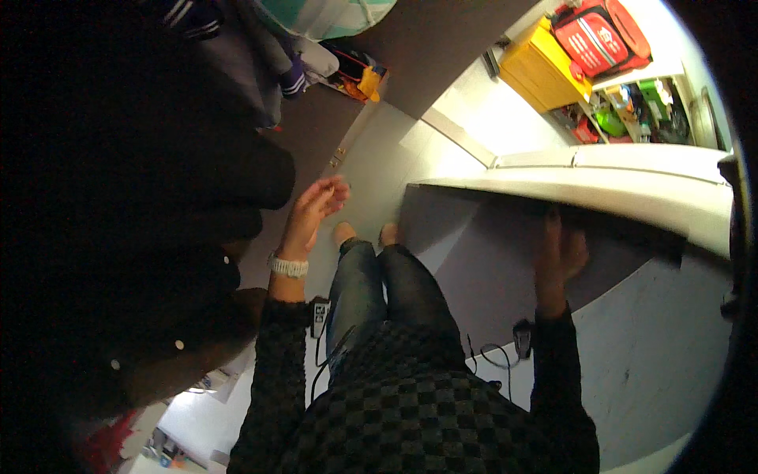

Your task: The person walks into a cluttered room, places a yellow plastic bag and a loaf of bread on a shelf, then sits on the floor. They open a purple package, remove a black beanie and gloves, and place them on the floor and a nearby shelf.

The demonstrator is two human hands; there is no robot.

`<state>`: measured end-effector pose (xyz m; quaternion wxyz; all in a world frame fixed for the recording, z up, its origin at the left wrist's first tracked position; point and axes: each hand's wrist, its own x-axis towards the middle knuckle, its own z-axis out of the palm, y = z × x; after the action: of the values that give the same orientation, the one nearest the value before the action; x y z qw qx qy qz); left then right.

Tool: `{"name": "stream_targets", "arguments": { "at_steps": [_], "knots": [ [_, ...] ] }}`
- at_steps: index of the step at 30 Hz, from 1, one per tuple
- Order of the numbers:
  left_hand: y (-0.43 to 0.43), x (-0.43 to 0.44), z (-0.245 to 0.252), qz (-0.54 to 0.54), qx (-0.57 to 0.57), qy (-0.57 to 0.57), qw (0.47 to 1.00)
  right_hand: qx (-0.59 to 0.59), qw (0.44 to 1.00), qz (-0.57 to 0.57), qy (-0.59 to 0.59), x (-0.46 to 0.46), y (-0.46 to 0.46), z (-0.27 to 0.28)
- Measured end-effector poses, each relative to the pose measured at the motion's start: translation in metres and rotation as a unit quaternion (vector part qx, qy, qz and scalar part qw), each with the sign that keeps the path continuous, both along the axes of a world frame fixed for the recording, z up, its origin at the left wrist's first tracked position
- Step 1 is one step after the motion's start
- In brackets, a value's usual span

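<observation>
My left hand is raised beside dark hanging clothes, with its fingers loosely bent and nothing in it. A white watch circles that wrist. On the other side, my right hand is blurred. Its fingertips reach the dark edge of a white door-like panel; whether they grip it, I cannot tell. Below my hands are my legs in jeans and my feet on the pale floor.
A yellow cabinet and a red bag stand beyond the panel, near shelves packed with goods. Grey clothing with striped cuffs hangs ahead on the left. Black devices with cables hang at my sides, one left, one right.
</observation>
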<state>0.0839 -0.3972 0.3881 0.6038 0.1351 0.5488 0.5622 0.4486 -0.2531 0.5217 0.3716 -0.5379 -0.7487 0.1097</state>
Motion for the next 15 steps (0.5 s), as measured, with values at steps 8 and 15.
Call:
{"name": "stream_targets", "arguments": {
  "at_steps": [8,15],
  "knots": [
    [0.005,-0.041,-0.062,-0.013,-0.086,-0.037,0.996,-0.090,0.950,-0.242,0.177,0.081,-0.146,0.013],
    [0.000,-0.056,-0.097,-0.018,-0.105,-0.091,0.990,-0.062,0.899,-0.418,0.118,0.130,-0.159,0.035]
  ]
}}
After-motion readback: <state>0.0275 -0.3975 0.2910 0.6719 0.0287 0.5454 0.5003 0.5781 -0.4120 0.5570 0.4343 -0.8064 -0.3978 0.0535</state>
